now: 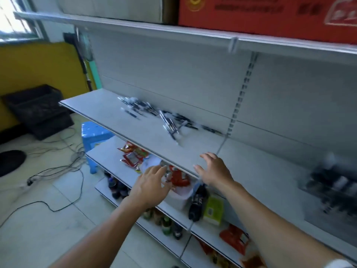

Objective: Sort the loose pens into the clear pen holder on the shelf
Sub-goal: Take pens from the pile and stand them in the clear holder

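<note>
Several loose black-and-white pens [164, 117] lie scattered along the back of the grey middle shelf [123, 120]. At the right edge of the view a blurred clear pen holder [334, 188] with dark pens in it stands on the same shelf level. My left hand [152, 185] hovers with straight fingers in front of the shelf's front edge, holding nothing. Over the front edge my right hand [214, 168] is spread, fingers relaxed, a good way short of the pens.
A lower shelf [108, 157] holds red snack packets [133, 154], a dark bottle [198, 204] and a green box [213, 210]. A blue stool [92, 134], black crates [38, 109] and cables [58, 171] are on the floor at left. A red carton [270, 16] sits on the top shelf.
</note>
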`<state>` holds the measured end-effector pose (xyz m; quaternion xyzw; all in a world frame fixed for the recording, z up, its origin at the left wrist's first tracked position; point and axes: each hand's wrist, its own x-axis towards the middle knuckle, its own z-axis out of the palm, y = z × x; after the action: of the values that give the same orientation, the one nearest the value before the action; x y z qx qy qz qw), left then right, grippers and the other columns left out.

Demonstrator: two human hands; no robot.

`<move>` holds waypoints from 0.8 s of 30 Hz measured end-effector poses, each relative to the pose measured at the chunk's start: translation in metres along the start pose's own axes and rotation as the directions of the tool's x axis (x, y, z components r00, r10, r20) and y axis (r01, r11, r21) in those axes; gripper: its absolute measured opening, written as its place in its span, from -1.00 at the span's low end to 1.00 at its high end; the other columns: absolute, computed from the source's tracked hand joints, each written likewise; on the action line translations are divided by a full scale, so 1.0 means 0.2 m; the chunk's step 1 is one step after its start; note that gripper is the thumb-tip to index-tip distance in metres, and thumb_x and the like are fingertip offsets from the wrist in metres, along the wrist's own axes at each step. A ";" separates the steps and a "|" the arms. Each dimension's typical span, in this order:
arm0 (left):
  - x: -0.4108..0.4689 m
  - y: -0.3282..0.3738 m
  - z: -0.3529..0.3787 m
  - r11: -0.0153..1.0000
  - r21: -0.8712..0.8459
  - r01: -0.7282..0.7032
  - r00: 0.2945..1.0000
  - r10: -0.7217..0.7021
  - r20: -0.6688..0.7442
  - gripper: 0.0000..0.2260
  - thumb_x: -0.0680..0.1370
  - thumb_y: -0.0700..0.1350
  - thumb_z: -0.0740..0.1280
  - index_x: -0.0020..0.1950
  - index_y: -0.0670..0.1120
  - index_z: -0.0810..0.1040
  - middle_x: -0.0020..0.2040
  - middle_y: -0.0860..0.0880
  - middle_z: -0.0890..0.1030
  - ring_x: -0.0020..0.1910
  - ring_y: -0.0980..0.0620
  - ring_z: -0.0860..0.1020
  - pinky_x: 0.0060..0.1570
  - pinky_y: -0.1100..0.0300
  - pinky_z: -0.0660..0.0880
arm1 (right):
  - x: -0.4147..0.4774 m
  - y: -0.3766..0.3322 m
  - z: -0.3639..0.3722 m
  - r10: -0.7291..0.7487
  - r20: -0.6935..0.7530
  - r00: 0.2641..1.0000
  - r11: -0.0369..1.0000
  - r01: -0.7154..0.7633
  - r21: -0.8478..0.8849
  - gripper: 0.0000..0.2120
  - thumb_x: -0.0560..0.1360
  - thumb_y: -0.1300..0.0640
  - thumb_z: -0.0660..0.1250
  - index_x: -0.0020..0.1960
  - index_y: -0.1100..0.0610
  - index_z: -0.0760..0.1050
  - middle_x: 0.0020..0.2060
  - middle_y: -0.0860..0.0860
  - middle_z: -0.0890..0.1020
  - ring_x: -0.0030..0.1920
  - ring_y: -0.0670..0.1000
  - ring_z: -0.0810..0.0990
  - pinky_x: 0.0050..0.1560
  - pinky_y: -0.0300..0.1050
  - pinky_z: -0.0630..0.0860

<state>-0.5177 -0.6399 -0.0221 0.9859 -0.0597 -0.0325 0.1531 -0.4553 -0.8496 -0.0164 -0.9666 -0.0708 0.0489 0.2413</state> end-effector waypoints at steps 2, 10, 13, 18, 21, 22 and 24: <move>0.15 -0.09 -0.03 0.999 -0.034 0.026 1.000 -0.026 0.008 -0.44 0.61 0.20 0.10 0.56 0.03 0.09 0.55 0.01 0.15 0.52 -0.01 0.10 0.44 0.06 0.13 | 0.19 -0.09 0.06 -0.018 0.007 1.000 0.999 0.018 0.027 -0.43 0.59 -0.13 0.19 0.52 0.07 0.19 0.52 0.04 0.16 0.49 0.07 0.14 0.44 -0.02 0.18; 0.70 -0.43 -0.12 0.995 -0.070 0.075 0.997 -0.075 0.010 -0.41 0.61 0.21 0.10 0.57 0.05 0.04 0.58 -0.01 0.07 0.55 -0.01 0.02 0.50 0.05 0.05 | 0.82 -0.33 0.24 0.026 -0.053 0.998 0.998 -0.029 -0.057 -0.32 0.55 -0.25 0.17 0.55 0.00 0.07 0.56 0.12 -0.03 0.54 0.17 0.01 0.50 0.10 0.08; 0.90 -0.48 -0.14 0.997 -0.076 0.030 0.999 -0.027 0.034 -0.41 0.60 0.23 0.08 0.57 0.07 0.01 0.59 0.02 0.02 0.55 0.02 -0.03 0.51 0.02 0.04 | 0.96 -0.36 0.30 0.074 -0.040 0.996 0.993 -0.077 -0.087 -0.29 0.55 -0.31 0.10 0.57 -0.05 -0.02 0.57 0.09 -0.15 0.55 0.16 -0.12 0.51 0.16 -0.06; 1.25 -0.54 -0.15 0.988 -0.098 -0.118 0.991 0.124 0.055 -0.45 0.63 0.14 0.09 0.58 0.06 -0.01 0.59 0.01 -0.05 0.56 0.00 -0.10 0.51 -0.01 -0.01 | 1.01 -0.37 0.42 0.046 -0.131 0.990 0.987 -0.066 -0.146 -0.42 0.62 -0.22 -0.03 0.56 0.00 0.06 0.57 0.10 -0.15 0.55 0.14 -0.06 0.51 0.15 -0.12; 1.43 -0.56 -0.16 0.966 -0.058 -0.252 0.965 0.255 0.060 -0.47 0.64 -0.10 0.10 0.57 0.09 0.00 0.59 0.04 -0.06 0.56 0.03 -0.12 0.50 0.01 -0.05 | 1.01 -0.37 0.45 0.024 -0.233 0.972 0.995 -0.047 -0.092 -0.51 0.62 -0.11 0.05 0.51 0.04 0.24 0.56 0.07 0.06 0.53 0.10 0.09 0.51 0.09 0.02; 1.49 -0.57 -0.16 0.954 -0.034 -0.296 0.953 0.298 0.053 -0.44 0.61 -0.20 0.11 0.57 0.09 0.02 0.59 0.06 -0.04 0.55 0.05 -0.11 0.50 0.04 -0.06 | 1.01 -0.37 0.45 0.015 -0.266 0.964 0.996 -0.037 -0.079 -0.54 0.62 -0.07 0.09 0.48 0.03 0.30 0.54 0.05 0.17 0.50 0.08 0.17 0.50 0.07 0.10; 1.58 -0.60 -0.15 0.917 -0.013 -0.399 0.916 0.399 0.039 -0.40 0.54 -0.31 0.14 0.54 0.07 0.17 0.56 0.08 0.09 0.55 0.05 0.01 0.50 0.08 0.00 | 1.01 -0.38 0.46 -0.021 -0.339 0.940 0.998 0.000 -0.063 -0.61 0.59 0.01 0.16 0.40 0.00 0.43 0.43 0.00 0.38 0.35 0.06 0.37 0.38 0.04 0.33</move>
<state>-0.1886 -0.5581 -0.0448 0.9519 -0.2622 -0.0208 0.1574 -0.2764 -0.7090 -0.0731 -0.9672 -0.0348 -0.1221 0.2199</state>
